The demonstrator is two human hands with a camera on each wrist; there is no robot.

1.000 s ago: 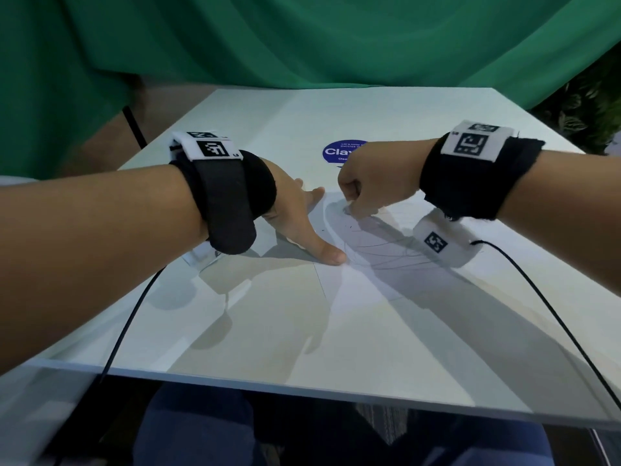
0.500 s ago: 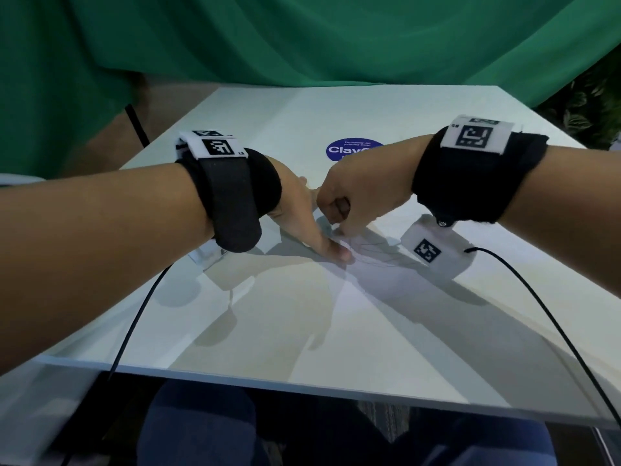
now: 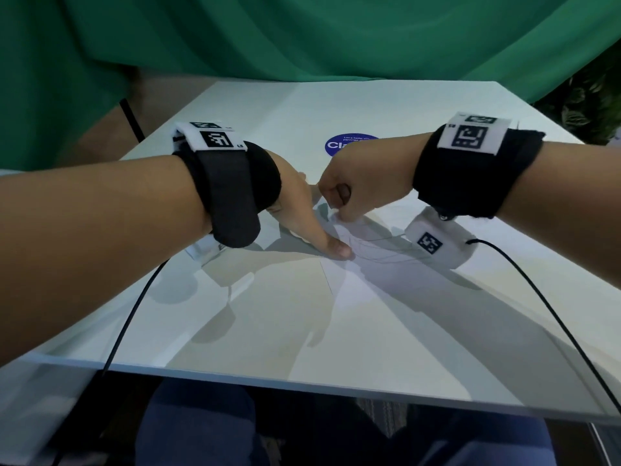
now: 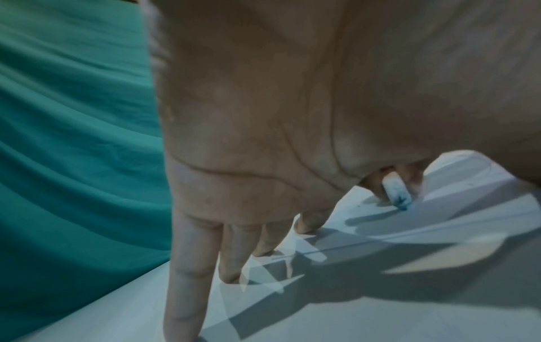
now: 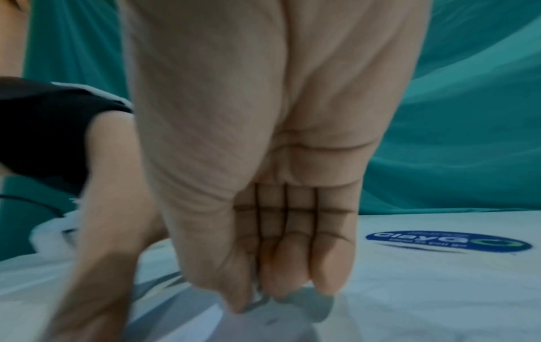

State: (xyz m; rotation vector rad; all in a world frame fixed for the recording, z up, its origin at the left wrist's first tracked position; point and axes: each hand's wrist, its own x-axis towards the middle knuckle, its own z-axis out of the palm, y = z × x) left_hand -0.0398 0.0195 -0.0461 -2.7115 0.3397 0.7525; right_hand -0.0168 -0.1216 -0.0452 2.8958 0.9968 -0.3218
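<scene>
The left grip (image 3: 302, 210) lies released, fingers spread flat on the paper (image 3: 349, 280) mid-desk (image 3: 268, 331), while at its 3 o'clock the right grip (image 3: 363, 183), knuckles up, pinches a blue-tipped stub (image 4: 396, 194) tip-down on that paper.

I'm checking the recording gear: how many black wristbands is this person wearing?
2. The left wristband wraps the left wrist; the right wristband wraps the right wrist, to the right of the blue sticker. None seems hidden.
</scene>
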